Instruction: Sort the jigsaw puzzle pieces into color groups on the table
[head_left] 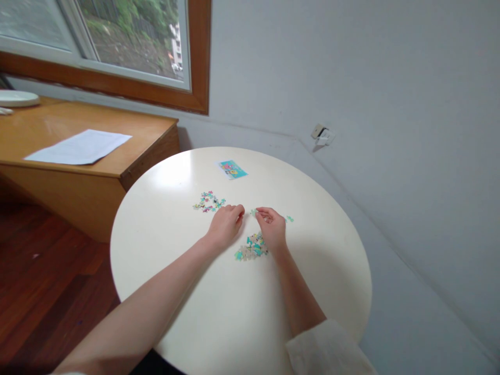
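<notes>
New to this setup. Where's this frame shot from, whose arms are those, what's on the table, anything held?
There is no machine here: a person works bare-handed. The single picture comes from a camera worn on that person's head, looking forward and down, so both forearms reach in from the bottom edge.

On the round white table lie a heap of jigsaw pieces close to the hands, a looser cluster farther left, and a small colourful picture card toward the far edge.

The right hand appears to pinch a pale green piece at its fingertips. The left hand is curled; whether it holds anything can't be told.
</notes>
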Available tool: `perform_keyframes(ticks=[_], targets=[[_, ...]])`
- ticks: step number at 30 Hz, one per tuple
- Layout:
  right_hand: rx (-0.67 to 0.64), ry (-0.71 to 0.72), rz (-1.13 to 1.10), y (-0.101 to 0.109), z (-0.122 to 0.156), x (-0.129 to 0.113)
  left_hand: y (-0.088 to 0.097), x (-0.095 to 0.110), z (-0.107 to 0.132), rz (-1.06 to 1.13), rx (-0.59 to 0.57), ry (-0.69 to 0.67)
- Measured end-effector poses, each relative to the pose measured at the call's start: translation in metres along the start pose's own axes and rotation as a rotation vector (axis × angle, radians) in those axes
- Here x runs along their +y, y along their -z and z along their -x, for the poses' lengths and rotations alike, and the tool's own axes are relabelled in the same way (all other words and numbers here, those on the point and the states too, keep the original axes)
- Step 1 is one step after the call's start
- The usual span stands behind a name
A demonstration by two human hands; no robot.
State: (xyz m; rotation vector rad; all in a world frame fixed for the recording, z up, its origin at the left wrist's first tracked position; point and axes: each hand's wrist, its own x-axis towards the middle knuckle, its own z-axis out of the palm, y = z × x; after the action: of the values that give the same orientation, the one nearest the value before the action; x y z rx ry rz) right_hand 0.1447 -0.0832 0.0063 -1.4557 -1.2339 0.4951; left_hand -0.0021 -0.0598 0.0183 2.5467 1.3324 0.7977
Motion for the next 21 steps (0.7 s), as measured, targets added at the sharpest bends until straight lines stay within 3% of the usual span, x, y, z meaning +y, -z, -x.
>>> perform_keyframes(ticks=[6,9,16,21], targets=[[0.231,0.009,0.114,0.027,-0.015,0.016,0.0,0.001,0.0,0.009,-0.007,0.016],[0.28,-0.033,0.2,0.042,-0.02,0.025,0.0,0.0,0.0,0.013,-0.008,0.025],[0.117,-0.2,0.526,0.065,-0.021,0.029,-0.002,-0.001,-0.001,0.008,-0.006,0.026],[0.105,-0.263,0.658,0.076,-0.02,0.028,-0.001,0.0,-0.001,0.0,-0.017,0.029]])
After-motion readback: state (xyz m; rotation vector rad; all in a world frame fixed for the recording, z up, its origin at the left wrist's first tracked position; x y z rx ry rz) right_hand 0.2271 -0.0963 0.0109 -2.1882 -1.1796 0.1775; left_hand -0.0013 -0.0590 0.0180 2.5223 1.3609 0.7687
